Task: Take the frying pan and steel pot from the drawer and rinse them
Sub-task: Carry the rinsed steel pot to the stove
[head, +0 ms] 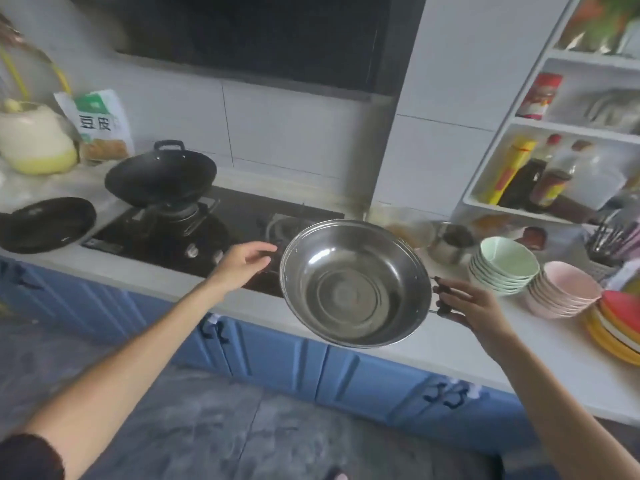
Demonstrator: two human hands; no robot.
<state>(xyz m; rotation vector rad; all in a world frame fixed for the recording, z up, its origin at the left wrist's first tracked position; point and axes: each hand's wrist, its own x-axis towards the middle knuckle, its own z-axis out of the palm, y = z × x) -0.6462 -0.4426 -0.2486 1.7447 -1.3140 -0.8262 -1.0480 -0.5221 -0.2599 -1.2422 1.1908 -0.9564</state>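
Both forearms reach forward from the bottom of the view, over the grey floor and the blue cabinet fronts (284, 362). Between the two hands hangs the steel pot (356, 285), held in the air above the front edge of the white counter (460, 344), its open mouth tilted toward the camera so that the ringed bottom shows. It is empty.

On the pot's right side the right hand (474, 306) curls its fingers (446, 289) round a dark side handle (445, 311); this hand seems to carry the weight. On the pot's left side the left hand (242, 261) has its fingers loosely bent and pointing at the left rim. Whether it touches a handle there I cannot tell, because the rim hides that spot; it looks just beside the pot and not closed on it.

So the line that matters runs from handle to handle, left to right across the view, and the right hand is the one already on it. A flat black frying pan (48, 225) lies on the counter far to the left, well apart from both hands, beside the hob (221, 216) with a black wok (161, 176) on its burner. No sink is in view. I judge that the next move needs the left hand to close on its side, and then the pot goes to water.
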